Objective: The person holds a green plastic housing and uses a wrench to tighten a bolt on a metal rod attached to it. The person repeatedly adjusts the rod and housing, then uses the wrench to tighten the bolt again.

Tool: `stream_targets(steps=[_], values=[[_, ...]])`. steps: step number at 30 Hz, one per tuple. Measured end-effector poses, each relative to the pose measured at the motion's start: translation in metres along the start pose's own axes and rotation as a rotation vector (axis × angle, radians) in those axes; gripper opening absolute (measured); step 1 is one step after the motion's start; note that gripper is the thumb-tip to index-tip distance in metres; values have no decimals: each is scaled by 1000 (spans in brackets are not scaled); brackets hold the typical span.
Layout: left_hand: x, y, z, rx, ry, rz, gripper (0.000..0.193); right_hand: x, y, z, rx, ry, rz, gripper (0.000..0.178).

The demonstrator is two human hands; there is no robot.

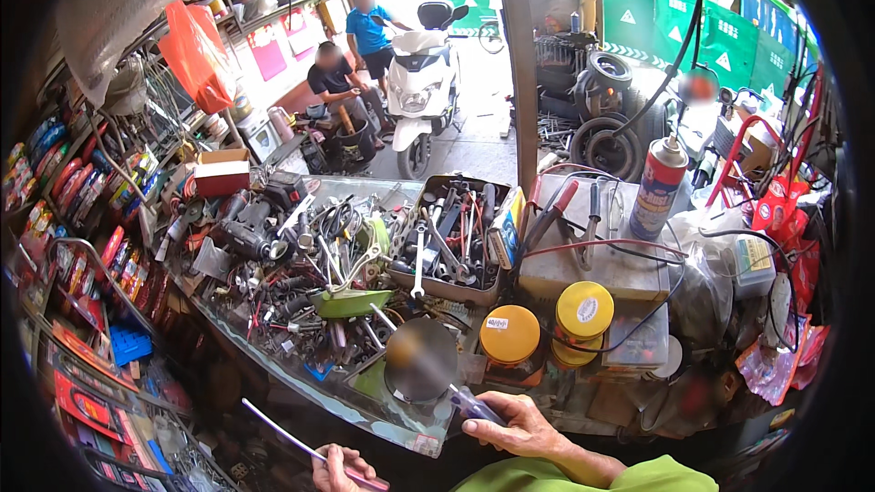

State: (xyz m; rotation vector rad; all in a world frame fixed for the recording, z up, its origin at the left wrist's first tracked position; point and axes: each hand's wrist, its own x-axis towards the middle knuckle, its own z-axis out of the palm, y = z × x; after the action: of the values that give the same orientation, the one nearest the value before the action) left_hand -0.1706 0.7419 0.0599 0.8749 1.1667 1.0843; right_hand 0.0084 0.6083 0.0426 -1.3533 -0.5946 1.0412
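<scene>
Low in the view, my left hand (pixel 339 471) is closed around a long slim rod (pixel 276 425), pale along its length and reddish at the end near the palm. The rod points up and left, over the floor side of the glass counter. My right hand (pixel 527 425) grips a screwdriver (pixel 476 407) by its dark, purplish, see-through handle. Its short visible metal part points up-left at the rim of a round dark dish-like thing (pixel 421 360) on the counter corner. That round thing is blurred, so its contents cannot be made out.
Loose tools and parts cover the glass counter (pixel 365 428), with a green tray (pixel 354 302), a tool-filled box (pixel 447 290) and yellow-lidded jars (pixel 510 334). A spray can (pixel 659 187) stands on a metal box (pixel 629 281). Beyond are a white scooter (pixel 421 82) and two people.
</scene>
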Motion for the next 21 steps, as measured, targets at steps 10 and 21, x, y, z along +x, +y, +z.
stream_targets(steps=[10,21], values=[[37,-6,36,59,-211,-38,15,13,9,-5,78,259,-118,29],[156,26,36,-75,-494,83,15,68,6,68,67,564,-231,28]])
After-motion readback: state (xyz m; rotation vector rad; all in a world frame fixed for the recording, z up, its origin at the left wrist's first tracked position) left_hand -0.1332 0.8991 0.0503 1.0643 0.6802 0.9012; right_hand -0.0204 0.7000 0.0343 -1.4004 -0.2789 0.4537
